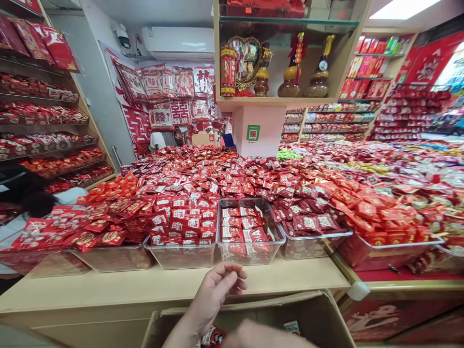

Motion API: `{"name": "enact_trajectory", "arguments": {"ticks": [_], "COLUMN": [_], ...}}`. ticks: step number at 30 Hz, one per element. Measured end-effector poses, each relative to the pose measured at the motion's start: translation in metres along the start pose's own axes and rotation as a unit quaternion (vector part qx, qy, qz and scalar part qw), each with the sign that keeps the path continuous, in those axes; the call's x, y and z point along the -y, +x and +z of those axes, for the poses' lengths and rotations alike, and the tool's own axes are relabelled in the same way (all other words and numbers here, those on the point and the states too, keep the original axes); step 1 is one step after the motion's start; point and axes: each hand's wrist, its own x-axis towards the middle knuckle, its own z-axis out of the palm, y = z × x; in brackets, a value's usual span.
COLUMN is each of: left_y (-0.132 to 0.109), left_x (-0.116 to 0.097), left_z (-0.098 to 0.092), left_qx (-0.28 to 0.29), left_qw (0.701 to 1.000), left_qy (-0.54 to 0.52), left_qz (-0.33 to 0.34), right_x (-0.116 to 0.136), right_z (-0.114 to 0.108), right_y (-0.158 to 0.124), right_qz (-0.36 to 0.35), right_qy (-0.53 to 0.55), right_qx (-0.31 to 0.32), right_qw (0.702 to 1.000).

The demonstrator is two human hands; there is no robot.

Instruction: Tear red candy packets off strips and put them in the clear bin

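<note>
Head view, single frame. I see the left hand [217, 290] raised over the front edge of the wooden counter [108, 290], fingers loosely curled with the tips near the thumb, nothing between them. It sits just in front of a clear bin [250, 255] part-filled with red-and-white packets [241, 224]. The right hand [261, 337] is low in the open cardboard box [290, 300] and motion-blurred; I cannot tell its grip. A dark red packet [213, 337] lies in the box between the two wrists. Heaped red sweets [203, 179] cover the table behind.
</note>
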Motion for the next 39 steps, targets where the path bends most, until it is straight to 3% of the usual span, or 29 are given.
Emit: {"name": "enact_trajectory", "arguments": {"ticks": [2,5,9,14,20,26,31,36,39], "left_y": [-0.002,0.0,0.008,0.011,0.009,0.008,0.005,0.006,0.007], "left_x": [-0.009,-0.009,0.004,0.008,0.006,0.013,0.015,0.007,0.003], "left_z": [-0.001,-0.001,0.0,0.0,0.002,0.009,0.014,0.011,0.006], "left_qx": [0.019,0.052,-0.04,-0.107,-0.1,-0.11,-0.083,-0.104,-0.107], "left_qw": [0.999,0.998,0.996,0.992,0.989,0.993,0.996,0.994,0.993], "left_qy": [-0.026,-0.013,0.082,0.063,0.105,0.031,0.032,0.027,0.034], "left_qz": [-0.028,-0.019,0.014,0.012,0.012,0.003,0.007,0.012,0.027], "right_x": [0.007,0.006,-0.007,-0.014,-0.023,-0.025,-0.022,-0.019,-0.018], "right_z": [-0.022,-0.04,-0.035,-0.033,-0.041,-0.042,-0.039,-0.04,-0.042], "right_y": [-0.003,-0.003,0.004,0.008,0.008,0.006,0.005,0.008,0.01], "right_qz": [-0.025,-0.049,-0.043,0.002,0.007,0.008,0.006,-0.03,-0.015], "right_qy": [0.099,0.238,0.271,0.216,0.136,0.07,0.135,0.276,0.294], "right_qx": [-0.086,-0.24,-0.305,-0.398,-0.401,-0.429,-0.442,-0.342,-0.337], "right_qw": [0.991,0.94,0.912,0.892,0.906,0.901,0.887,0.898,0.894]}}
